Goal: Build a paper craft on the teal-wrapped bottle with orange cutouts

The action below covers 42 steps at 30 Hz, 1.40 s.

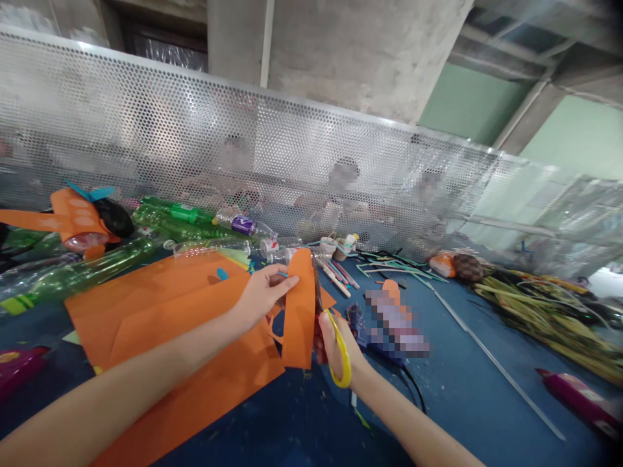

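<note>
Between thumb and fingers, my left hand (265, 292) pinches a long strip of orange paper (299, 318) with a rounded top end, held upright. My right hand (338, 347) grips scissors (342, 363) by their yellow handles. Their dark blades run along the strip's right edge and are partly hidden by the paper. Under my left forearm lie large orange paper sheets (185, 376). Small orange offcuts (275, 327) lie behind the strip. A blue glue gun (384, 347) with a black cord lies right of my right hand, partly blurred out.
Green plastic bottles (92, 266) and an orange paper-and-bottle model (80, 217) are at the left. Markers (338, 275), thin straws (399, 269) and dried leaves (540, 318) lie toward the back and right. A perforated metal screen (292, 155) stands behind; people sit beyond it. A purple bottle (579, 395) lies front right.
</note>
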Tool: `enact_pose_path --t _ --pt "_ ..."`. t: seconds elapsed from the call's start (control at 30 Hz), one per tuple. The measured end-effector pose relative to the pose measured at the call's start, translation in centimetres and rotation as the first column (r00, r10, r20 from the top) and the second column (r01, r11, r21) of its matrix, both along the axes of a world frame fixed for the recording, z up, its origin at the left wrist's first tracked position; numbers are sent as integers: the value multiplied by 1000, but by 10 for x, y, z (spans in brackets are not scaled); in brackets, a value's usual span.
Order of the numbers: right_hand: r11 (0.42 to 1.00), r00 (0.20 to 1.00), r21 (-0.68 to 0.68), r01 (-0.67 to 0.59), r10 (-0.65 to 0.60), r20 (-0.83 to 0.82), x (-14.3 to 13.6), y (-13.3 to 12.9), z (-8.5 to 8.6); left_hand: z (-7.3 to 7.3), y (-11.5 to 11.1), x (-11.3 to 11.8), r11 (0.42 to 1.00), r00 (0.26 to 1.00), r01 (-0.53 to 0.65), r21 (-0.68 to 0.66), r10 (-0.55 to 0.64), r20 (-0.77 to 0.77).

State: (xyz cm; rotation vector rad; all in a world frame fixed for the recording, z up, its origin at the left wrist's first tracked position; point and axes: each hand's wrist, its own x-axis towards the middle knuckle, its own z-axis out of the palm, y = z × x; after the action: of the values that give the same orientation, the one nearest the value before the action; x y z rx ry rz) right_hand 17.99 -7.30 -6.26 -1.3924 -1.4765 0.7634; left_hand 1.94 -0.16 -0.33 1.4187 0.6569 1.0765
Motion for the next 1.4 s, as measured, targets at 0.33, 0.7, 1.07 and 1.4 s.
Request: enact_pose_path --t 0.33,0.7,1.07,1.4 --pt "999 1000 -38 12 -13 -20 -4 -2 4 1 0 1 999 1000 -21 -36 21 7" --pt "994 995 112 2 -13 95 0 7 16 -2 6 -1 1000 997 -19 8 18 79" --pt "1000 985 -20 4 -7 -171 -5 16 8 -12 30 -13 704 835 -440 557 549 -34" --pt "1000 973 23 2 3 -230 -7 12 20 -2 -6 -3 514 832 177 839 378 -407"
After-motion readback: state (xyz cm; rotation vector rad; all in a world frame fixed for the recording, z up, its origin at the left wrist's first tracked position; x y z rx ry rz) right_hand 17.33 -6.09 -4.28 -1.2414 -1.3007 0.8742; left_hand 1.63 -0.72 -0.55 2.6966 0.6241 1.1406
